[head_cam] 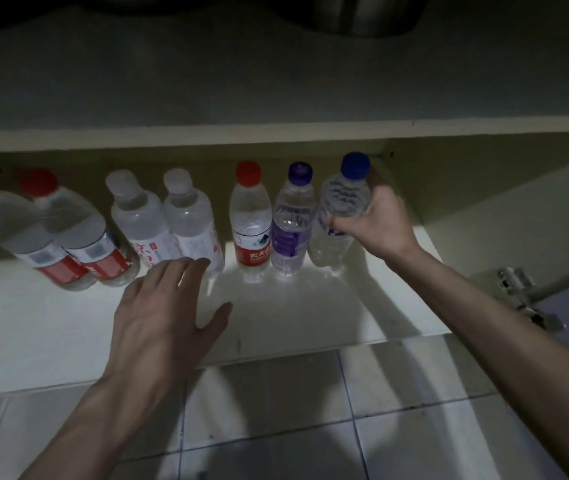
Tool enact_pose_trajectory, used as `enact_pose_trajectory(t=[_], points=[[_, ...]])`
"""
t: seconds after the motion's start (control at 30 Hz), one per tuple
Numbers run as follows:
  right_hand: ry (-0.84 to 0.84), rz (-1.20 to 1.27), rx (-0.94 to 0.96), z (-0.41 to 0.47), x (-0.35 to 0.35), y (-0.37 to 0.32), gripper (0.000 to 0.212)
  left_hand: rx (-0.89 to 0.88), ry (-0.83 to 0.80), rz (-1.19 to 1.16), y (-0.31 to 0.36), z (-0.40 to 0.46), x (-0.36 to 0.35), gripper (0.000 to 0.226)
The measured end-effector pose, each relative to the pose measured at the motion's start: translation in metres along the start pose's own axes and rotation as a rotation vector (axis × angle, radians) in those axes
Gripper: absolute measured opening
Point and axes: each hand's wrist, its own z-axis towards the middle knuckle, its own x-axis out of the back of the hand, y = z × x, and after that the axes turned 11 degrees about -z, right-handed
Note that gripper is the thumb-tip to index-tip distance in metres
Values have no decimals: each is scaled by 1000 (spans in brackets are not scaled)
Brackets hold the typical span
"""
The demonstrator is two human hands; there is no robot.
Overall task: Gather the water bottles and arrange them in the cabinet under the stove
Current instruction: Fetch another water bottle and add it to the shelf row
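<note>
Several water bottles stand in a row on the white cabinet floor point(34, 323). At the right end is a blue-capped bottle point(343, 199), and my right hand point(376, 220) grips its upper body. Left of it stand a purple-labelled bottle point(291, 220) and a red-capped bottle point(250, 220). Further left are two white-capped bottles point(158, 220) and two large red-capped bottles point(51, 230). My left hand point(169, 313) hovers flat with fingers spread in front of the white-capped bottles and holds nothing.
A shelf edge point(276, 133) runs above the bottles, with dark metal pots on the counter above. A metal door hinge point(518, 289) sticks out at the right. Grey floor tiles point(293, 410) lie in front of the cabinet.
</note>
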Motion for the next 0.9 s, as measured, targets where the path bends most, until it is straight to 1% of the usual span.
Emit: enact_pose_trajectory(t=[0.07,0.1,0.2,0.23,0.33,0.47,0.57,0.6,0.67,0.7,0.77,0.83,0.9], points=[[-24,-21,-22,2,-8,4,39,-5,24,-38,-2,-1,-4,64],[-24,-15,-34,0,-12,6,39,-10,32,-42,-2,-1,-5,64],[30,22,-41,-3,-17,14,50,-22,42,-45,-6,0,-4,65],[34,24,-43,-2,-18,15,51,-19,40,-35,-8,1,-3,65],[4,11,-52,-2,-18,14,41,4,15,4,-14,0,0,66],[-43,19,-42,0,-15,10,37,43,-12,39,-18,-2,4,67],[-35,33,-41,-2,-9,11,48,58,-20,58,-16,-3,8,65],[-20,28,-35,-6,-7,11,58,66,-21,59,-15,-4,8,67],[24,-13,-22,-17,-4,11,89,75,-19,56,-14,-9,9,68],[40,-44,-18,-23,-3,13,98,72,-18,50,-12,-12,10,68],[48,-103,-8,-36,-1,15,102,60,0,39,-7,-20,13,64],[54,-184,9,-50,0,14,102,60,12,51,-3,-30,17,67],[72,-248,31,-65,5,7,96,66,20,82,0,-41,23,70]])
